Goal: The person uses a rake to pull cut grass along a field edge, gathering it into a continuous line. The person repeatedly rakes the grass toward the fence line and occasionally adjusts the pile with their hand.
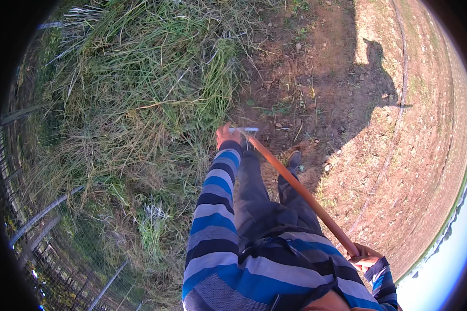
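Observation:
A rake [301,188] with an orange handle slants across the front of my body, its pale metal head [250,129] up near my feet. Low at the right, my right hand [364,257] is closed around the upper part of the handle. My left hand [226,135] reaches down to the left end of the rake head, beside the edge of a heap of cut grass [159,101]. Its fingers partly cover that end; whether they grip the head or some grass cannot be made out. Thin tines show faintly under the head.
My shoes [294,159] stand on bare brown soil [323,77] with small stones and weeds. At the lower left, wire mesh fencing with metal posts [46,215] borders the grass. A thin dark line [404,77] runs along the field at the right, where my shadow falls.

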`<state>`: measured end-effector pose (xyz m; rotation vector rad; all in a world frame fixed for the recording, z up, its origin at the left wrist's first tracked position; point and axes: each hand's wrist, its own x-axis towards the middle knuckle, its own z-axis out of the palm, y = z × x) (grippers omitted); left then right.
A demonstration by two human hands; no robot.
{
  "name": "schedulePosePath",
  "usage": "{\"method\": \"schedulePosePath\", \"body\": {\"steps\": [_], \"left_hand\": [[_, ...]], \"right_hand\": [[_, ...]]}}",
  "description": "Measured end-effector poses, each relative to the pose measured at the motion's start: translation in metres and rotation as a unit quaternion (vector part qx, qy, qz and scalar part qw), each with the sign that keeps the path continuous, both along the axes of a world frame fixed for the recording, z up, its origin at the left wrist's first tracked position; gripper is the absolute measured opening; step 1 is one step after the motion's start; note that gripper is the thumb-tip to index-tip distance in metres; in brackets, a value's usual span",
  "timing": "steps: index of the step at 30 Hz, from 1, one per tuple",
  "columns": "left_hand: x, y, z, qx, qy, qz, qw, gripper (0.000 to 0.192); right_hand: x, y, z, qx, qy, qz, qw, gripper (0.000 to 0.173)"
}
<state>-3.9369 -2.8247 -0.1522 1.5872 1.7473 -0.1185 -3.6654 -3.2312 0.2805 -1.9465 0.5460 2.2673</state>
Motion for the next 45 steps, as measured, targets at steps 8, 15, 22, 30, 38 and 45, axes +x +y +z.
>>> {"method": "schedulePosePath", "body": {"steps": [8,15,22,30,38,45], "left_hand": [[0.039,0.012,0.006,-0.231,0.088,-0.223,0.943,0.050],[0.052,-0.005,-0.026,-0.278,0.109,-0.018,0.954,0.071],[0.061,-0.086,-0.072,-0.396,-0.149,0.622,0.659,0.051],[0.053,-0.118,-0.107,-0.405,-0.202,0.620,0.640,0.037],[0.009,-0.073,-0.061,-0.293,-0.129,0.477,0.819,0.046],[-0.081,-0.024,-0.074,-0.067,0.219,0.207,0.951,0.037]], "right_hand": [[-0.006,0.014,0.014,-0.049,0.008,0.000,0.999,0.038],[0.006,0.018,0.028,0.014,0.021,0.020,0.999,0.034],[0.010,-0.009,0.016,0.095,-0.029,0.218,0.971,0.045],[-0.012,0.030,-0.060,0.113,0.004,0.105,0.988,0.032],[-0.028,0.040,-0.128,0.178,-0.076,0.261,0.946,0.031],[-0.007,0.041,-0.102,0.147,-0.137,0.378,0.904,0.028]]}}
